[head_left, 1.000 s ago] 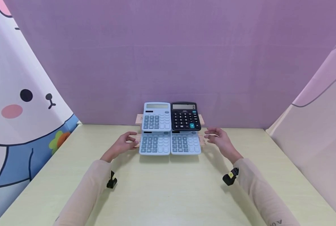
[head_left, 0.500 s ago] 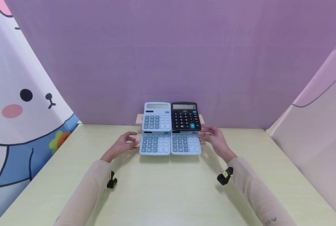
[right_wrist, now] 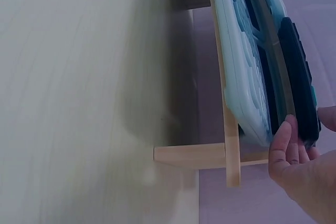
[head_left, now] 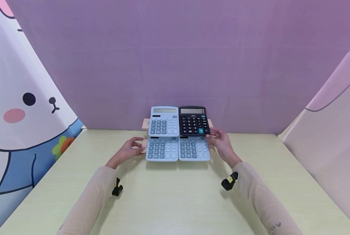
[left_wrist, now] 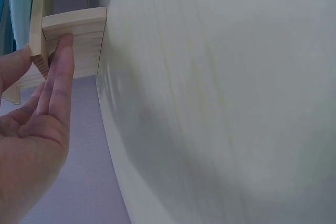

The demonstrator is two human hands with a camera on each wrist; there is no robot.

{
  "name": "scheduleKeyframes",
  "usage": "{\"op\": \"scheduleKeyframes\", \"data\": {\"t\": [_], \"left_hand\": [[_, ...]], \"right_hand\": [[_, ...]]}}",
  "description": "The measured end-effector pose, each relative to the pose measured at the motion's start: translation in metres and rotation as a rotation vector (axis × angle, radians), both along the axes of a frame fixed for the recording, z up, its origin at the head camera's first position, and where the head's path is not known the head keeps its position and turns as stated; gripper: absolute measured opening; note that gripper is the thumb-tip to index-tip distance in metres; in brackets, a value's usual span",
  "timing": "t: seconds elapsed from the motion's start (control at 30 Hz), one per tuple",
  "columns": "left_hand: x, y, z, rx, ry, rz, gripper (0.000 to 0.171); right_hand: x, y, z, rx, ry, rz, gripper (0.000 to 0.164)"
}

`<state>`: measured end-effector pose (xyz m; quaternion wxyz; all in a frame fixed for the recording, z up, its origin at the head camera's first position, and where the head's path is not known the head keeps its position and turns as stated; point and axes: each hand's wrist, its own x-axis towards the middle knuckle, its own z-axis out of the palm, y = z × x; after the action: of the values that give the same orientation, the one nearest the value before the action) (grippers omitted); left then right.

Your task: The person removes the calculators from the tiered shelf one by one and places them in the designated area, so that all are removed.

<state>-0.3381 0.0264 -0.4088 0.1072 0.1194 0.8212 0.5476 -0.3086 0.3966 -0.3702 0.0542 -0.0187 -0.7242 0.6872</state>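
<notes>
Pinching black calculator at near-right corner with right hand, nearer of 2; lying just left of palm, long axis near-to-far. Pinching wooden rack at left with left hand.

Mid-frame, a rack stands on the worktop before the backdrop, its upper-left calculator and upper-right calculator above and behind the lower-left calculator and lower-right calculator; left hand at its left end, right hand at its right.
</notes>
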Motion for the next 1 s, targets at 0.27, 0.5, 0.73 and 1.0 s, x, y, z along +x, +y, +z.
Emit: {"op": "scheduleKeyframes", "data": {"t": [0.27, 0.5, 0.73, 1.0], "left_hand": [[0.002, 0.0, 0.002, -0.004, 0.007, -0.003, 0.055], [0.001, 0.0, 0.001, -0.008, 0.006, 0.002, 0.055], [0.002, 0.0, 0.001, -0.009, 0.009, -0.004, 0.054], [0.002, 0.002, 0.002, -0.019, -0.001, 0.015, 0.055]], "right_hand": [[-0.003, -0.005, 0.002, -0.06, -0.018, -0.026, 0.05], [-0.005, -0.009, 0.001, -0.143, -0.018, -0.046, 0.049], [-0.005, -0.012, -0.001, -0.241, -0.015, -0.033, 0.05], [-0.005, -0.012, -0.001, -0.247, -0.028, -0.046, 0.051]]}}
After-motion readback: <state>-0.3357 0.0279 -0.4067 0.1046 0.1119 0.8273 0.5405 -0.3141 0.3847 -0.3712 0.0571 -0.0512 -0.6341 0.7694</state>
